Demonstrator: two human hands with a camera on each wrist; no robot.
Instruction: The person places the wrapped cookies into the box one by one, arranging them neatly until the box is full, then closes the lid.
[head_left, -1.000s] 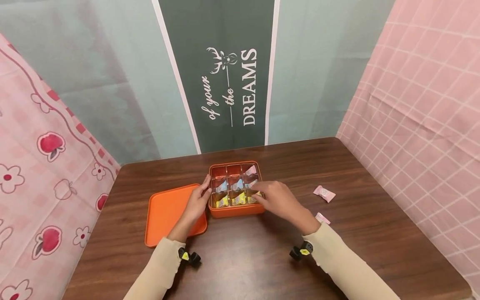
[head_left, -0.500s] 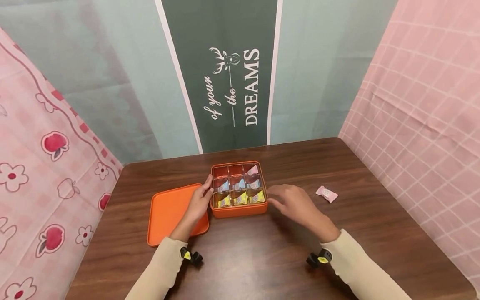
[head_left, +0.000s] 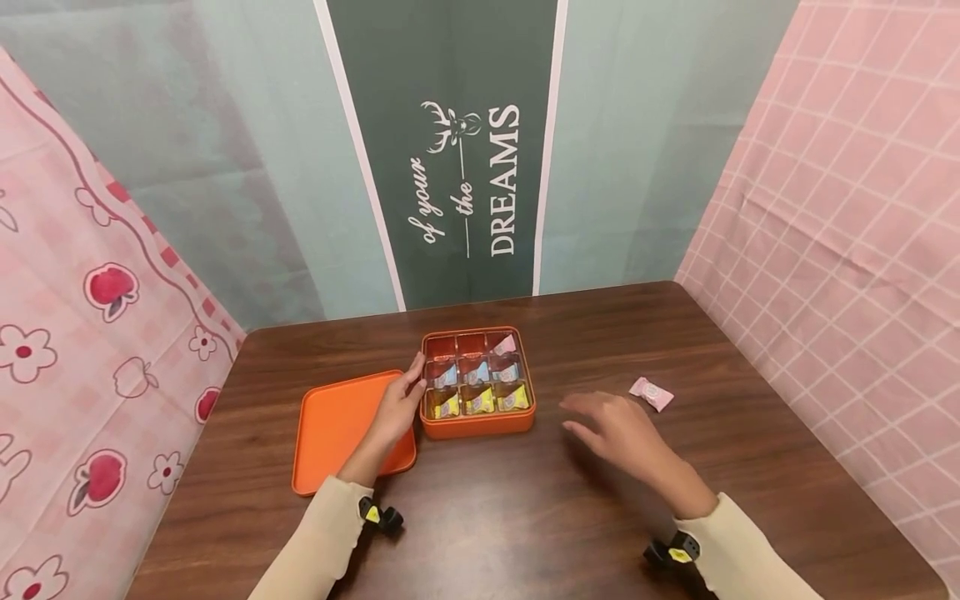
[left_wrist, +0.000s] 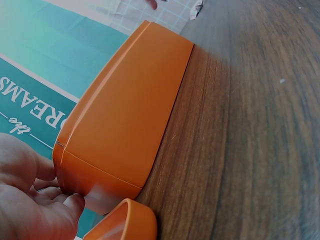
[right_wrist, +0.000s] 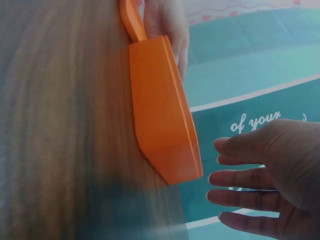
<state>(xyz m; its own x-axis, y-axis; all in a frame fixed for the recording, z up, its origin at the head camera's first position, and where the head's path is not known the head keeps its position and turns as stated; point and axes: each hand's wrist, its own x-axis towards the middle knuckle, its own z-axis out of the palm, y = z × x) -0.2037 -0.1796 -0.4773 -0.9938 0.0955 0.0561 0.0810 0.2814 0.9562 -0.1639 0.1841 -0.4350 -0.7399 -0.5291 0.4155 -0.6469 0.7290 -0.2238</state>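
An orange box [head_left: 480,427] with a clear divided insert holds wrapped candies. Yellow candies [head_left: 478,400] lie in its front row, blue candies [head_left: 476,373] in the middle row, and a pink candy [head_left: 505,345] in the back right compartment. My left hand [head_left: 396,407] touches the box's left side with extended fingers. The left wrist view shows its fingers [left_wrist: 45,200] against the box's corner. To the right of the box, my right hand [head_left: 618,429] hovers over the table, holding nothing, fingers apart in the right wrist view. Another pink candy [head_left: 652,393] lies just beyond it.
An orange lid [head_left: 337,429] lies on the wooden table [head_left: 487,517] left of the box, partly under my left forearm. A green curtain [head_left: 480,275] hangs behind the table. Pink cloths stand on the left and right sides.
My right hand has withdrawn from the box's right column and moved rightward over the table. A second loose pink candy, seen earlier beside the right wrist, is out of sight. My left hand stays put.
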